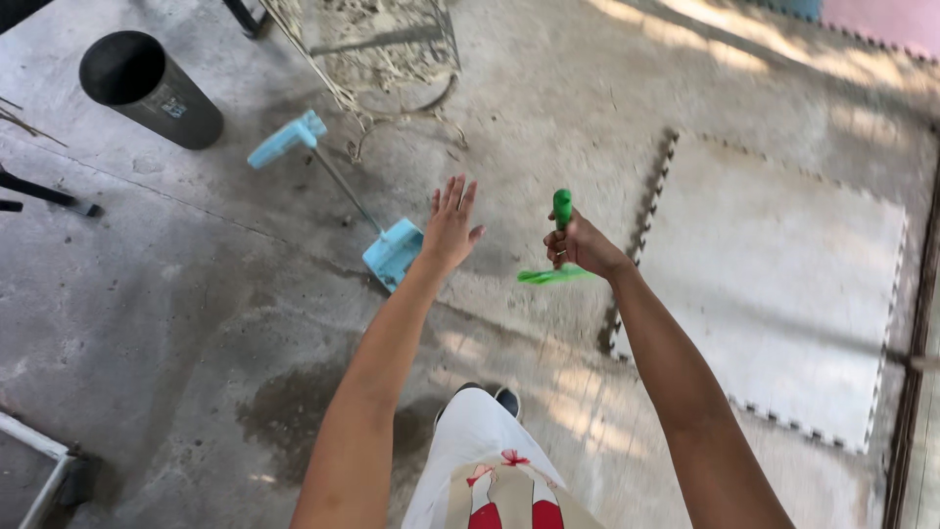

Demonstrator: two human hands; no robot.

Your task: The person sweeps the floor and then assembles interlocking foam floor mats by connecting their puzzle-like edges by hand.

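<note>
My right hand point(580, 245) grips a green-handled tool point(561, 209), its handle end pointing up and a flat green part point(551, 276) sticking out below my fist. My left hand point(449, 223) is stretched forward with fingers spread and holds nothing. It hovers just right of a light blue dustpan point(393, 253) lying on the concrete floor. The dustpan's long thin shaft runs up and left to a light blue grip point(285, 139).
A black cylinder bin point(149, 88) lies at the upper left. A rusty wire frame point(377, 59) stands beyond the dustpan. A pale foam puzzle mat point(783, 284) covers the floor at right. A dark wet patch point(294, 402) stains the concrete near my feet.
</note>
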